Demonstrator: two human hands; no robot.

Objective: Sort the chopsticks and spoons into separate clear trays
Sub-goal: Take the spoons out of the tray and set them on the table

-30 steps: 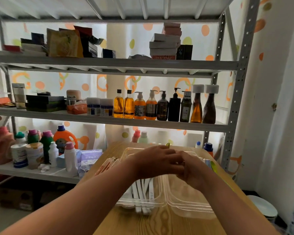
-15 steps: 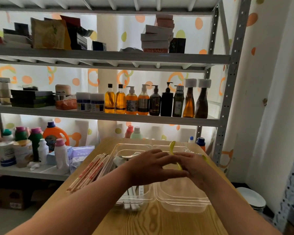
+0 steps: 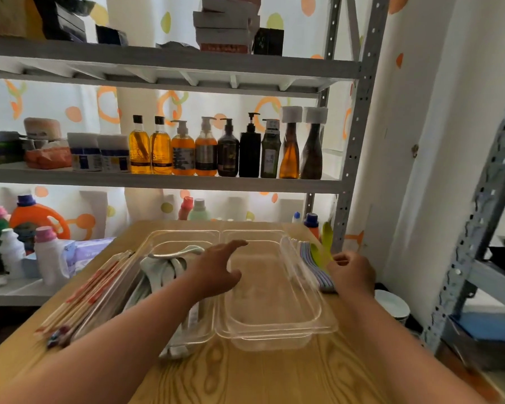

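The left hand (image 3: 216, 272) hovers over the seam between the left tray (image 3: 184, 233) and the right tray (image 3: 274, 335), fingers straight and released. Its forearm hides part of the pale spoons (image 3: 163, 266) in the left tray. Chopsticks (image 3: 94, 290) lie on the desk (image 3: 245, 374) just left of that tray. The right hand (image 3: 351, 272) sits beside the right tray at blurred coloured spoons (image 3: 315, 263). Its fingers are curled; I cannot tell whether they grip one.

Chopsticks (image 3: 82, 298) left of trays (image 3: 274, 330); spoons (image 3: 163, 269) in left tray.
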